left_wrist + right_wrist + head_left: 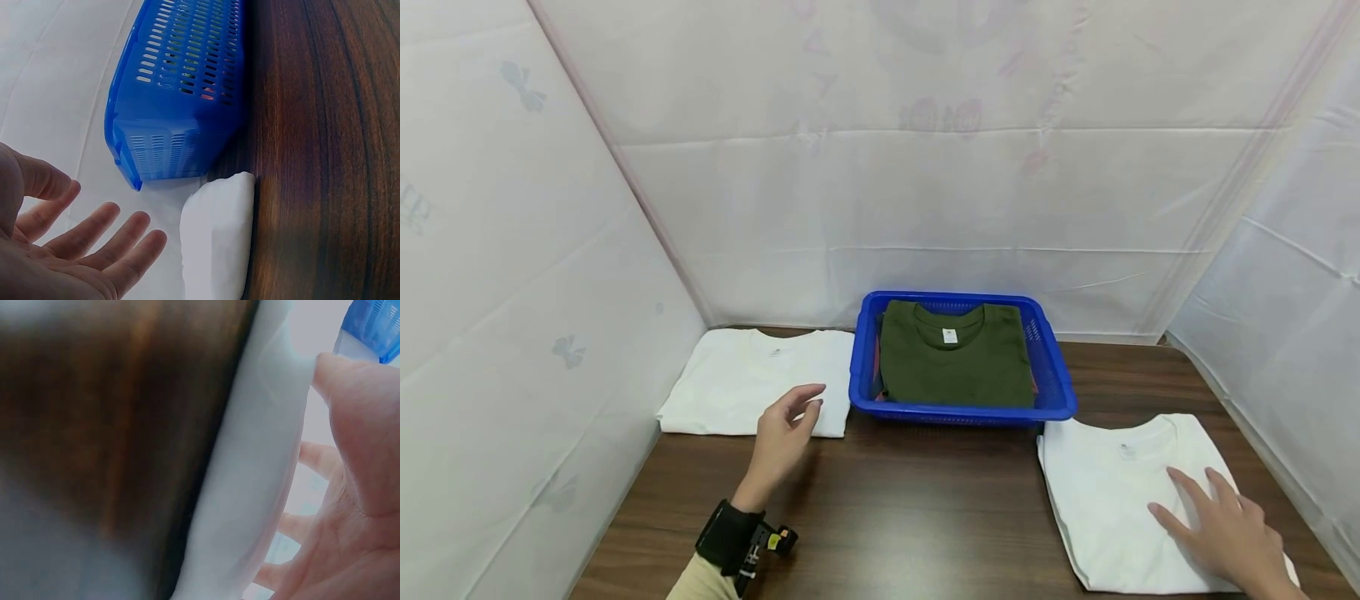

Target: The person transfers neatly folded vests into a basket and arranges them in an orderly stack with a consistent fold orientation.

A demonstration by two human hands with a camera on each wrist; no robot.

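A folded white T-shirt (752,382) lies at the back left of the dark wooden table (917,500); its edge (219,237) shows in the left wrist view. My left hand (786,429) hovers over its front right corner, fingers relaxed and spread (94,244), holding nothing. A second folded white T-shirt (1120,492) lies at the front right. My right hand (1225,529) rests flat on it with fingers straight (337,512). Between them stands a blue plastic basket (1056,392) holding a folded dark green T-shirt (955,354).
White fabric walls (925,167) close the table in on the left, back and right. Bare table surface stretches across the front middle. The basket's slotted wall (181,94) stands right beside the left shirt. A black wrist strap (730,537) sits on my left forearm.
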